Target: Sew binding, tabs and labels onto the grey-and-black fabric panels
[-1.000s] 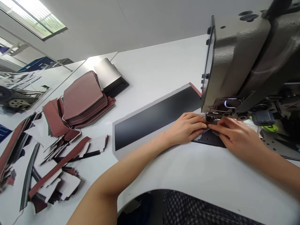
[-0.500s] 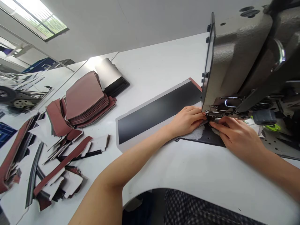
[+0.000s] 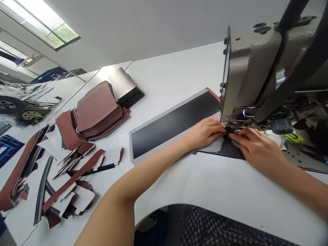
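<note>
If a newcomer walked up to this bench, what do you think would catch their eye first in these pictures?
The grey sewing machine head looms at the right, with the left hand and right hand meeting at its presser foot. A long black panel with a grey border lies left of the machine, and further left sits a stack of maroon panels beside strewn offcuts.

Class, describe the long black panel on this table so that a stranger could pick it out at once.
On the white table, find the sewing machine. Stretching left from its sewing head to the left hand lies the long black panel. Its wide grey border and long, unbroken shape set it apart from the stacked reddish pieces further left.
</note>
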`<state>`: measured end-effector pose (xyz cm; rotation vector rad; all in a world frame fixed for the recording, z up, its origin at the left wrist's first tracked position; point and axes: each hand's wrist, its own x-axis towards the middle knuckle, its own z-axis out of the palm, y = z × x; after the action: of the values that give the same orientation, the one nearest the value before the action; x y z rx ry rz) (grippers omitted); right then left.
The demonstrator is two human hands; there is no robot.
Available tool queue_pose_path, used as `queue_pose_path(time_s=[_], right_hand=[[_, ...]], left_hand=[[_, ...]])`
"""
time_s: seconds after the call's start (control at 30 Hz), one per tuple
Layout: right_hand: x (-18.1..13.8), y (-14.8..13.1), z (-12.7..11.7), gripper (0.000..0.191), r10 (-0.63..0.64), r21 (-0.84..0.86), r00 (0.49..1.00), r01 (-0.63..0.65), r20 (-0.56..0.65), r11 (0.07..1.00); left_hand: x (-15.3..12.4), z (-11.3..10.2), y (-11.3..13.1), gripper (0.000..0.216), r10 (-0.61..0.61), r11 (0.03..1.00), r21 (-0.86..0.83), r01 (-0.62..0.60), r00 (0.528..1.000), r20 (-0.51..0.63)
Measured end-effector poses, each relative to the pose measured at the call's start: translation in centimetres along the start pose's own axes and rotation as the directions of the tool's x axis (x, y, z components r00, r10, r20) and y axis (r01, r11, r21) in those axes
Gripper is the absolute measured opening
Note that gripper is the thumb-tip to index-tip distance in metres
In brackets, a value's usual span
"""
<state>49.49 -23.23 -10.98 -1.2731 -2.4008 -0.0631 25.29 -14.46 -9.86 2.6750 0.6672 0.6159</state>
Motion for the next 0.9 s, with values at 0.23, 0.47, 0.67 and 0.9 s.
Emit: queue_pose_path(time_s=[0.23,0.47,0.67,0.9], right_hand=[[-0.1,-0.2,0.1,0.037,0.013,0.047,0.999,-0.011,-0.043,0.999],[-0.1,-0.9,-0.7,0.036,-0.008,0.181,0.997,0.023,-0.082,0.983],[0.0,-1.1,-0.7,0.035,0.018,0.262,0.999,-0.006,-0.041,0.965],[-0.2,-0.9,-0.3,0.033,0.017,0.245,0.998,-0.002,-0.060,0.969]], left_hand=[[-0.3,0.7,2.1,0.025,-0.116,0.993,-0.005,0.115,0.991,-0.064],[-1.9,0.6,5.5,0.033,-0.218,0.959,0.189,0.212,0.976,0.010],[-3.0,1.3,7.1,0.042,-0.292,0.929,0.247,0.276,0.956,0.029],[-1.1,0.0,6.0,0.036,-0.355,0.935,0.047,0.352,0.933,0.066]])
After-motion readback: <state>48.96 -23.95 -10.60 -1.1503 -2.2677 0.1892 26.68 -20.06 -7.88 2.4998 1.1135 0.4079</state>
